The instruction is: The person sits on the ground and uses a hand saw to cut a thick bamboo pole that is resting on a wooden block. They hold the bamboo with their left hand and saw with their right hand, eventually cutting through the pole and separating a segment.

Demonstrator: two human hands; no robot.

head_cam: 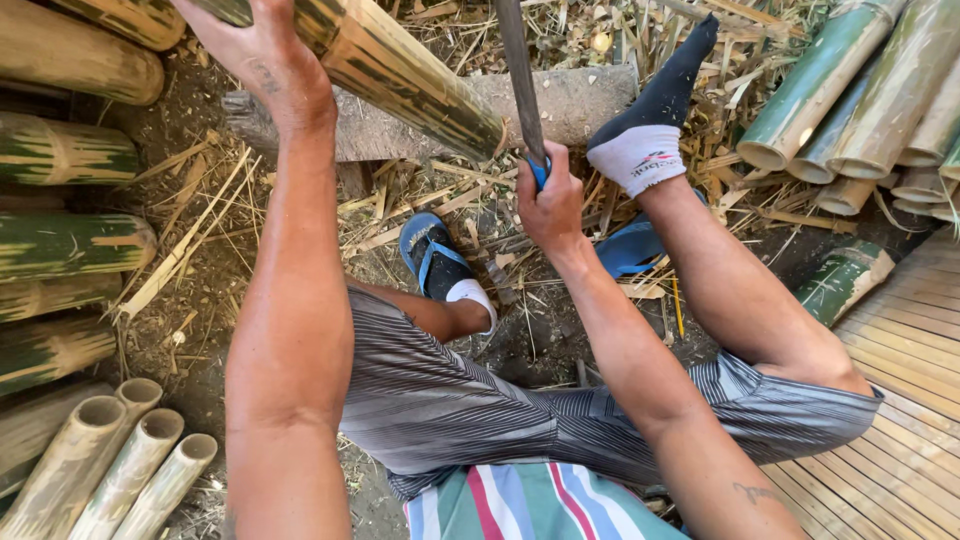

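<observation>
My left hand [262, 52] grips a thick green-and-yellow bamboo pole [400, 75] near the top of the view; the pole slants down to the right and its cut end rests by a grey wooden log [580, 100]. My right hand [550, 205] is closed on the blue handle of a long knife [520, 80], whose grey blade points up beside the pole's end. My right foot in a dark-and-white sock [650, 120] is raised against the log. My left foot wears a blue sandal [430, 255].
Bamboo poles lie stacked at the left [70, 240], bottom left [120, 460] and top right [860, 90]. A slatted bamboo platform [900, 420] is at the lower right. Dry bamboo shavings [210, 220] cover the dirt ground.
</observation>
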